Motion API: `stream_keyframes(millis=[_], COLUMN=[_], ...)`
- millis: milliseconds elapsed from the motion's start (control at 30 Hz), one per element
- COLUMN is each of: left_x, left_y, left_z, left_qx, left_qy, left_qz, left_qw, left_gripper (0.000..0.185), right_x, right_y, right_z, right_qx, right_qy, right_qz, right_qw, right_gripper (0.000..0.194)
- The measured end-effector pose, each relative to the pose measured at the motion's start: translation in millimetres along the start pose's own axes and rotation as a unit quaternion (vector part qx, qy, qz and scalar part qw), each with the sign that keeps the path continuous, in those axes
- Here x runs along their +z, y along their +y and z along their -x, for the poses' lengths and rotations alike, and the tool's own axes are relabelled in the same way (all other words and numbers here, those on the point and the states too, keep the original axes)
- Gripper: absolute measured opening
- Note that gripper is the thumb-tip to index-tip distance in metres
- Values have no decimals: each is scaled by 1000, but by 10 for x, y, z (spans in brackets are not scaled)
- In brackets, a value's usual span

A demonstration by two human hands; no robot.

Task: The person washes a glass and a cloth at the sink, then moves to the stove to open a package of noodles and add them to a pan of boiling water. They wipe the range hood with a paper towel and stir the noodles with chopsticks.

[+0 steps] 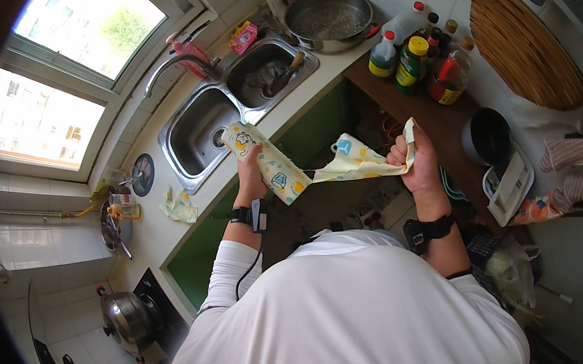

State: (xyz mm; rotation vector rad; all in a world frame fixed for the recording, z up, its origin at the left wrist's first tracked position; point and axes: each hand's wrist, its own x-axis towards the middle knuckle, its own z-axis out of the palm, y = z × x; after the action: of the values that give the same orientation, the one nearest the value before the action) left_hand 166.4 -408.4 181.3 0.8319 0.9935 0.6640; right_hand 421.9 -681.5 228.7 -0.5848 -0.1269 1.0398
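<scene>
My left hand (pixel 252 177) grips a roll of pale yellow printed wipes (pixel 264 162), with cartoon animals and blue and orange shapes on it. From the roll's near end a sheet (pixel 357 160) stretches across to my right hand (pixel 414 159), which clutches its far end in a fist. Roll and sheet seem joined only by a narrow strip at one corner. Both are held in the air in front of the counter edge, the roll's far end overlapping the sink in view.
A double steel sink (pixel 202 130) with a faucet (pixel 175 61) is set in the counter. A crumpled printed wipe (pixel 179 205) lies nearby. Several sauce bottles (pixel 412 63) and a dark pot (pixel 487 136) stand on the brown shelf. A lidded pot (pixel 130 318) sits at the stove.
</scene>
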Motion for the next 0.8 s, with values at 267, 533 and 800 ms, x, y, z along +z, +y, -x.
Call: stream_keyframes(millis=[267, 533, 800], left_x=[-230, -266, -354], left_y=[270, 414, -33], left_z=[-41, 1045, 2341], left_qx=[280, 342, 349], left_qy=[18, -48, 161], left_qz=[-180, -271, -293], left_qw=[943, 899, 875], left_gripper=[43, 71, 65], right_x=[-433, -166, 1275], right_y=[-359, -195, 1106], right_z=[282, -348, -791], right_qx=[57, 111, 229], right_qy=[182, -30, -471], right_qz=[174, 492, 453], right_qw=[966, 863, 722], right_gripper=[14, 31, 57])
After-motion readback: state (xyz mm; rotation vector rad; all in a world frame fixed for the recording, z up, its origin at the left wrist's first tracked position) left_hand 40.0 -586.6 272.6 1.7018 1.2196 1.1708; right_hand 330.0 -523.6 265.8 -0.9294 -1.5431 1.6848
